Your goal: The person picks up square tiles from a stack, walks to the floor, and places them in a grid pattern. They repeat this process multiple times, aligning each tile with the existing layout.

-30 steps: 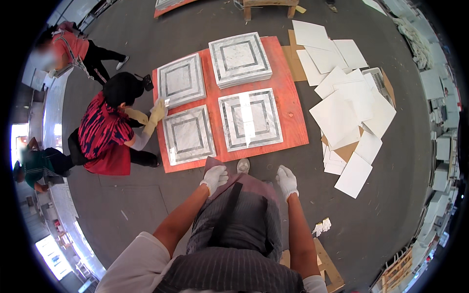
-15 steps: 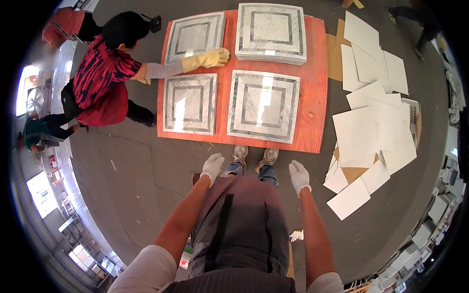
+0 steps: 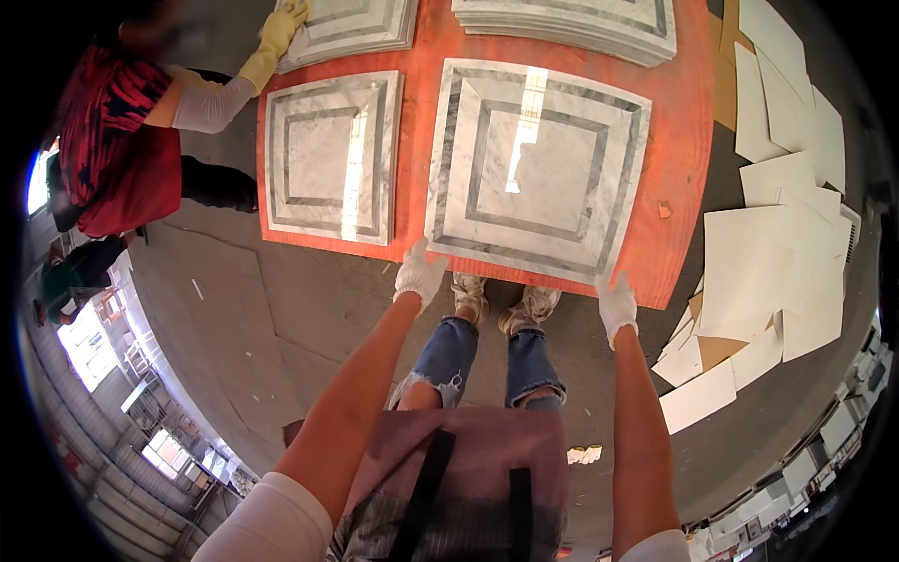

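Note:
A polished white-and-grey marble tile point(image 3: 536, 169) with nested square bands lies near the front of a red board. My left hand point(image 3: 420, 273), in a white glove, is at the tile's near left corner with its fingers stretched out. Around the near right corner, the fingers of my white-gloved right hand point(image 3: 615, 307) are apart. Neither hand holds the tile; whether the fingertips touch it I cannot tell. To the left lies a second patterned tile point(image 3: 323, 155).
The red board point(image 3: 670, 211) also bears a tile stack point(image 3: 571, 17) at the far right and another stack point(image 3: 351, 33) at the far left. A co-worker's yellow-gloved hand point(image 3: 276, 42) touches the latter. White sheets point(image 3: 754, 262) litter the floor at right.
My view has moved closer to the board. Both my hands have reached forward to the near tile's corners. The co-worker's gloved hand has shifted to the far left stack's left side.

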`<state>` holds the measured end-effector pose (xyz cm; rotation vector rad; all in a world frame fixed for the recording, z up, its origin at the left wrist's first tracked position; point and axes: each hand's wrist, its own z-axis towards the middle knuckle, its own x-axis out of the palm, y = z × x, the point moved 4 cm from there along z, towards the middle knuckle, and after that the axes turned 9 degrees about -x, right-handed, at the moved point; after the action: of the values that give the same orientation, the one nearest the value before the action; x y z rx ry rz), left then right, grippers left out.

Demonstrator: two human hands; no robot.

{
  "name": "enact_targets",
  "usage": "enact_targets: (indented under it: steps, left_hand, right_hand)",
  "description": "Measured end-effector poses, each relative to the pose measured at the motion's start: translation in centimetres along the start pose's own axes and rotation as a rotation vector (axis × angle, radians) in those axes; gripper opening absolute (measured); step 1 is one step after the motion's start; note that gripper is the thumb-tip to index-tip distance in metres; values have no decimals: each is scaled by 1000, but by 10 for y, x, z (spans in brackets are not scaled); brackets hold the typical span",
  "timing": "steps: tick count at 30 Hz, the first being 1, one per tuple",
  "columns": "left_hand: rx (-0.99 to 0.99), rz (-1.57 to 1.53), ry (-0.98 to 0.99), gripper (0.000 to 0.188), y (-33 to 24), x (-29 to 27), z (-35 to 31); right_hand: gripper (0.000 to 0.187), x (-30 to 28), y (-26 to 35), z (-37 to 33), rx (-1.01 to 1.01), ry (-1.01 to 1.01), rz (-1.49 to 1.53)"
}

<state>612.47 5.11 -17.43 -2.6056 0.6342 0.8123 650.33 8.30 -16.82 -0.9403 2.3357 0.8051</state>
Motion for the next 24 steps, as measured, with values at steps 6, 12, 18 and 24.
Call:
enact_targets:
  steps: [6,12,18,24]
  left_hand:
    - [-47,-175,52,54,12,23,64]
    - [-165,-380,87,57,14,35,82]
    - [-240,-534,148,54,6,36,81]
    - [-264,-467,241,54,6,27,84]
  right_hand:
    - [59,27,3,25,80,-41,-81]
    - [62,39,-28,39,52,-126,5]
    - [69,41,-25,44,140,-43,50]
    - [62,23,-8,39,177,-24,133]
